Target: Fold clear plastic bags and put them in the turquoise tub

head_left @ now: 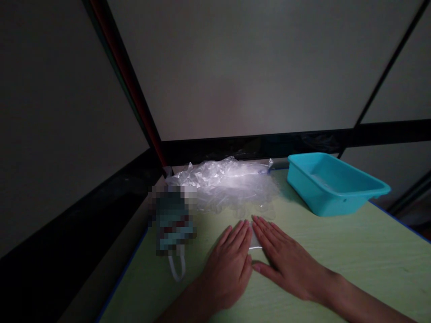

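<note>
My left hand (230,262) lies flat, palm down, with its fingers stretched forward and slightly apart. Beside it my right hand (286,258) is also flat, its thumb spread toward the left hand. Under both hands is a small piece of clear plastic (255,241); only a strip with a bright edge shows between them, and the rest is covered. Just beyond the fingertips lies a spread pile of clear plastic bags or sheets (232,184), crumpled at the back and flatter toward me.
A turquoise plastic basin (336,188) stands at the right rear of the pale green table (363,260). To the left sits a pixelated item (175,224) with a white loop (177,269). Light panels (242,72) with dark trim rise behind the table.
</note>
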